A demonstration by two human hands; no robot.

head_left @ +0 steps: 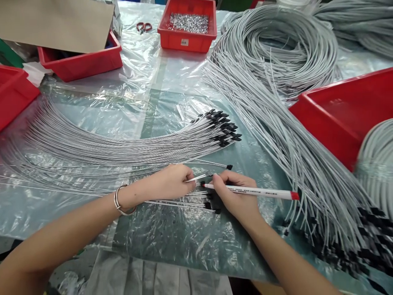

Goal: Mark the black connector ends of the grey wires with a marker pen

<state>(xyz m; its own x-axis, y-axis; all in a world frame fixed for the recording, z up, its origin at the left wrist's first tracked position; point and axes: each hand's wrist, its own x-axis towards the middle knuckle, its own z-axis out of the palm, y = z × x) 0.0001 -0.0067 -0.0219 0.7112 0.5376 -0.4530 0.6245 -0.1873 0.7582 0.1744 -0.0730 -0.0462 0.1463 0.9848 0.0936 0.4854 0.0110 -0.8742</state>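
Observation:
My left hand (176, 180), with a silver bangle at the wrist, pinches a thin wire (196, 178) near its connector end. My right hand (238, 192) grips a white marker (260, 191) with a red end; its tip points left, close to the wire ends. The right fingertips are beside the small connector (209, 174). Under and beside my hands lie several loose wires with black connectors (217, 211). Just beyond them a large bundle of thin wires (138, 149) curves across the table, its black connectors (224, 127) gathered at the right.
A red bin of small metal parts (187, 41) stands at the back, with red-handled scissors (143, 27) to its left. Coiled grey cables (276, 53) and a long cable bundle (291, 143) fill the right side. More red bins (82, 63) stand left and right.

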